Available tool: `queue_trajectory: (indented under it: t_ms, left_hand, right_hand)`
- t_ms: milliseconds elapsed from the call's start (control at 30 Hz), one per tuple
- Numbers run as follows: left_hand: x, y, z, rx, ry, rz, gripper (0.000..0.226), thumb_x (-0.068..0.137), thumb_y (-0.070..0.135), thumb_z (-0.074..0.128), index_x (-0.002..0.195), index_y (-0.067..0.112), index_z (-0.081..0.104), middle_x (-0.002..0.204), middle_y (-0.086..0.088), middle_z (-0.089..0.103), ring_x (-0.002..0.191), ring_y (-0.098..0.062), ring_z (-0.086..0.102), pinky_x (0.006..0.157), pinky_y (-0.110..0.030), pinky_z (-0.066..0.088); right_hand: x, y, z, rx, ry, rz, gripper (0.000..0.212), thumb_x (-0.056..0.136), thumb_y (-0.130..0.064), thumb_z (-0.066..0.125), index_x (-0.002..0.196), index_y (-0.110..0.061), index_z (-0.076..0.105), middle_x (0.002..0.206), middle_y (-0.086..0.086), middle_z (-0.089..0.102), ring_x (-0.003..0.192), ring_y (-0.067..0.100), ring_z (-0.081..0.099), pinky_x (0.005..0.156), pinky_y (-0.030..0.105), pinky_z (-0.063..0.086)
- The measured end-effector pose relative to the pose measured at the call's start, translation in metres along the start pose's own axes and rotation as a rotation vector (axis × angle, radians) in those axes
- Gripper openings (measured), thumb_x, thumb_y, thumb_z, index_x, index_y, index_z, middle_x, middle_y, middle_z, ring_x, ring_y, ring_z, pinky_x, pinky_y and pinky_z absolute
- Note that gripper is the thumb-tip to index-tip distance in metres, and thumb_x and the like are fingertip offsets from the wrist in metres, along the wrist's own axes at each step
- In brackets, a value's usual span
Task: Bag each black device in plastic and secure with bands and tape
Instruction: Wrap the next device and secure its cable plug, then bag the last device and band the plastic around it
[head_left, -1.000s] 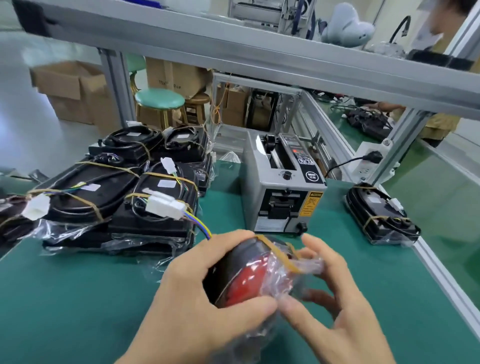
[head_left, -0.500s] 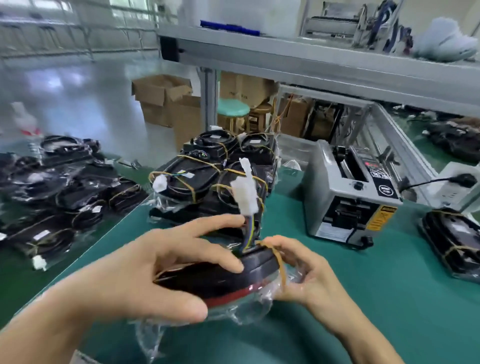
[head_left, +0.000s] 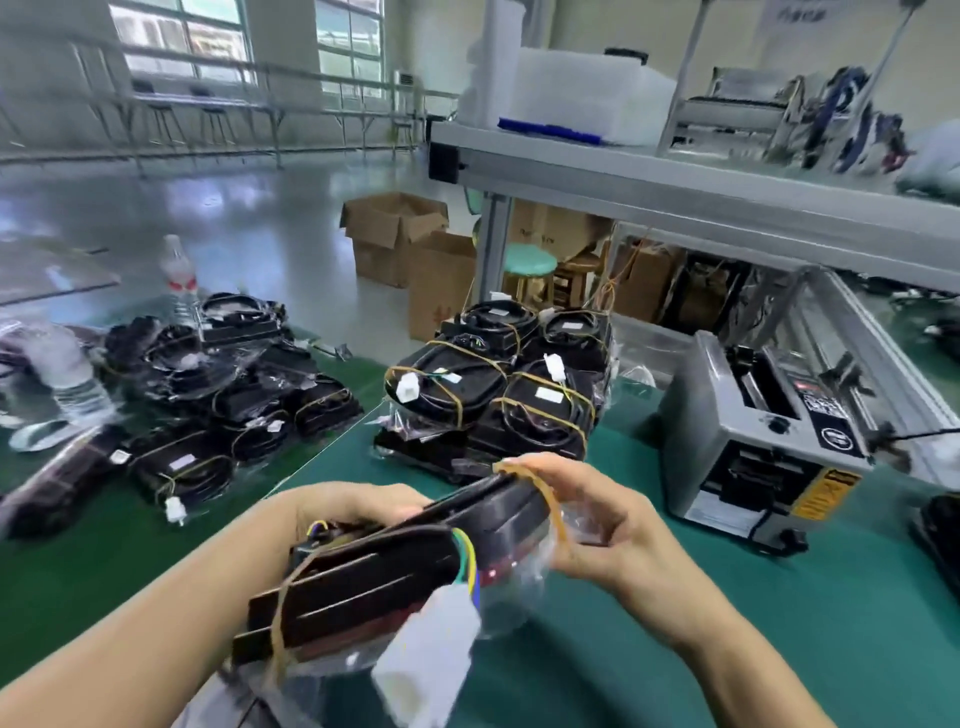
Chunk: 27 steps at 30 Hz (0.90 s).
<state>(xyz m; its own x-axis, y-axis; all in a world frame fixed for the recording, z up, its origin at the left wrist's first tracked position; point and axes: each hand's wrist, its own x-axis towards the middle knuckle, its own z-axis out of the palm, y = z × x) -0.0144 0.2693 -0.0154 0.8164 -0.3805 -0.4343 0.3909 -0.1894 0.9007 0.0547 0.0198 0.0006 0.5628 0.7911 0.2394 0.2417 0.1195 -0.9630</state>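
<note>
Now turned flat, up off the table (head_left: 779, 649), not on its end like before: device (head_left: 395, 566) held by left hand (head_left: 358, 506) and right hand (head_left: 597, 525), fingers curled round both ends. Two bands (head_left: 550, 499) on already, bag too. Probably tape next.

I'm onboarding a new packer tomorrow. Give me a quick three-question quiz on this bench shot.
1. True or false: the black bagged device held in both hands already has tan rubber bands on it.
2. The grey tape dispenser machine sits on which side of the held device? A) left B) right
3. Fill in: the white plastic connector hangs from the device on coloured ____.

Key: 1 true; 2 B; 3 wires.
</note>
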Motion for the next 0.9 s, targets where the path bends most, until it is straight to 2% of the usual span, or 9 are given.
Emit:
queue_trajectory:
  t_ms: [67,133,200,300,400,500,600,733,900]
  left_hand:
    - [0.003,0.009,-0.007,0.051,0.125,0.109,0.059,0.079,0.027,0.067,0.122,-0.011,0.056,0.109,0.01,0.068,0.094,-0.003,0.062,0.079,-0.009,0.045]
    - [0.0,0.033,-0.009,-0.254,0.179,0.147,0.047,0.061,0.027,0.085,0.101,0.004,0.076,0.103,-0.011,0.073,0.084,-0.02,0.072,0.07,-0.024,0.057]
    - [0.002,0.064,-0.014,-0.378,0.297,0.207,0.047,0.052,0.037,0.091,0.09,0.012,0.078,0.095,-0.014,0.075,0.075,-0.024,0.073,0.066,-0.033,0.059]
    - [0.02,0.116,-0.029,-0.257,0.601,0.261,0.047,0.073,0.039,0.076,0.111,0.013,0.067,0.094,-0.014,0.074,0.076,-0.028,0.071,0.073,-0.04,0.058]
    - [0.046,0.145,-0.05,-0.127,0.772,0.305,0.047,0.088,0.029,0.068,0.13,0.016,0.052,0.115,-0.016,0.067,0.096,-0.034,0.067,0.087,-0.05,0.054]
    - [0.062,0.147,-0.072,0.002,0.822,0.201,0.054,0.087,0.029,0.07,0.135,0.015,0.049,0.122,-0.015,0.062,0.102,-0.034,0.064,0.09,-0.049,0.053]
    - [0.07,0.141,-0.087,0.144,0.823,0.068,0.049,0.085,0.029,0.071,0.128,0.011,0.055,0.116,-0.014,0.065,0.099,-0.033,0.065,0.091,-0.046,0.053]
    - [0.078,0.133,-0.096,0.323,0.826,-0.021,0.033,0.083,0.022,0.071,0.111,0.013,0.056,0.094,-0.006,0.066,0.081,-0.024,0.067,0.068,-0.029,0.054]
    - [0.079,0.129,-0.1,0.344,0.849,-0.04,0.026,0.084,0.02,0.07,0.106,0.012,0.06,0.098,-0.009,0.067,0.091,-0.029,0.067,0.089,-0.04,0.054]
  right_hand:
    - [0.006,-0.002,0.001,0.13,0.158,-0.002,0.048,0.08,-0.015,0.072,0.126,-0.027,0.061,0.125,0.0,0.065,0.108,0.016,0.064,0.083,0.027,0.053]
    - [0.014,-0.007,0.0,0.277,0.295,-0.001,0.041,0.089,-0.029,0.063,0.128,-0.037,0.053,0.126,-0.008,0.064,0.108,0.015,0.066,0.078,0.03,0.057]
    - [0.028,-0.014,0.001,0.361,0.352,0.005,0.039,0.088,-0.044,0.057,0.127,-0.041,0.05,0.122,-0.013,0.066,0.109,0.016,0.066,0.075,0.033,0.058]
    - [0.055,-0.025,0.003,0.216,0.391,0.037,0.059,0.079,-0.049,0.066,0.133,-0.044,0.044,0.129,-0.013,0.058,0.107,0.004,0.065,0.078,0.031,0.057]
    - [0.09,-0.032,0.0,-0.104,0.45,0.132,0.067,0.084,-0.035,0.068,0.143,-0.037,0.038,0.129,-0.013,0.05,0.092,-0.008,0.062,0.079,0.022,0.052]
    - [0.115,-0.029,-0.004,-0.193,0.438,0.283,0.061,0.089,-0.027,0.064,0.144,-0.025,0.039,0.128,-0.004,0.048,0.108,0.012,0.056,0.099,0.039,0.048]
    - [0.128,-0.016,-0.004,-0.382,0.384,0.363,0.037,0.086,-0.031,0.065,0.12,-0.021,0.057,0.113,0.0,0.062,0.101,0.022,0.06,0.093,0.042,0.049]
    - [0.136,-0.005,-0.006,-0.75,0.355,0.386,0.04,0.087,-0.035,0.06,0.127,-0.032,0.056,0.121,-0.004,0.064,0.116,0.022,0.055,0.102,0.039,0.038]
    - [0.137,0.001,-0.007,-0.774,0.296,0.326,0.044,0.091,-0.028,0.06,0.135,-0.028,0.055,0.136,-0.003,0.057,0.127,0.021,0.049,0.108,0.039,0.035]
